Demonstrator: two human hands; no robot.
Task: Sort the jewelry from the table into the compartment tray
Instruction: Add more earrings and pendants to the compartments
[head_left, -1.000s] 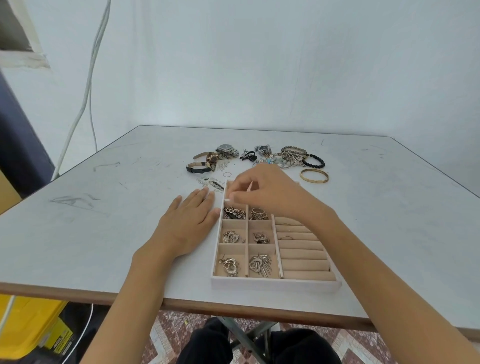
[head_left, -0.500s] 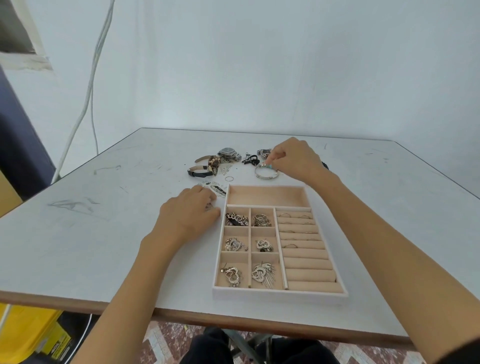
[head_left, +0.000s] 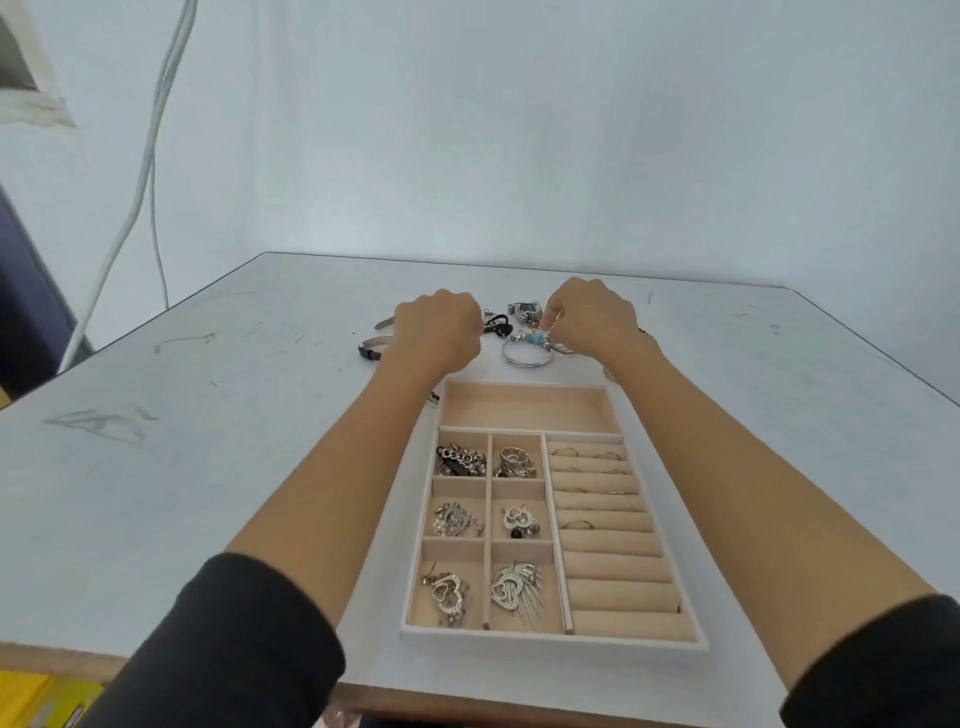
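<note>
Both hands reach past the compartment tray (head_left: 550, 642) to the loose jewelry at the far side of the tabletop (head_left: 208, 467). The right hand (head_left: 592, 325) has its grip clamped on a beaded silver bracelet (head_left: 525, 357), thumb and fingertips pinching the turquoise beads while the hoop rests on the tabletop just beyond the tray's far rim. The left hand (head_left: 436, 332) is curled over a watch strap (head_left: 371, 349), beside a black hair tie (head_left: 498, 325); whether its grip holds anything cannot be told. The tray's small compartments hold pendants and rings, and thin rings sit in its ring rolls (head_left: 613, 561).
</note>
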